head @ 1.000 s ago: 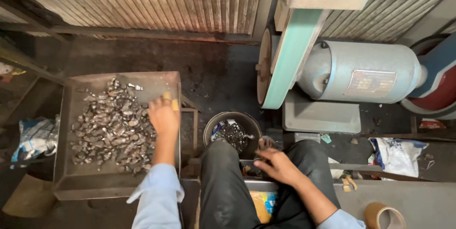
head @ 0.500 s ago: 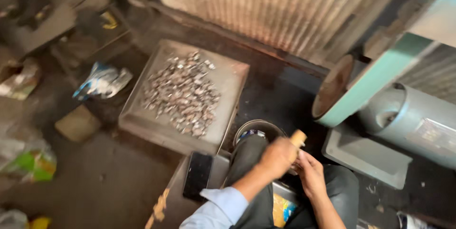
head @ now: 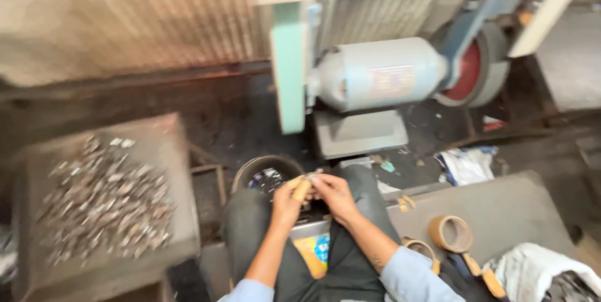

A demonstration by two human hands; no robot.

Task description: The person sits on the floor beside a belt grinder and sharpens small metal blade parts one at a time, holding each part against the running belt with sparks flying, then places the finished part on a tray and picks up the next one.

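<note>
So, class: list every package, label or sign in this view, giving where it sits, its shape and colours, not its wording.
Label plate: on the side of the grey motor housing, rectangular, pale with reddish blurred print.
Yellow and blue package: on the person's lap between the forearms, flat, blue patch on yellow.
Crumpled wrapper: on the floor right of the motor base, white with blue.
No screens.

Corrugated metal wall above dark grimy floor.

A small metal piece is held between the left hand and right hand above the lap, beside a round bucket. A tray of metal parts is seen left; a grinder motor ahead.
</note>
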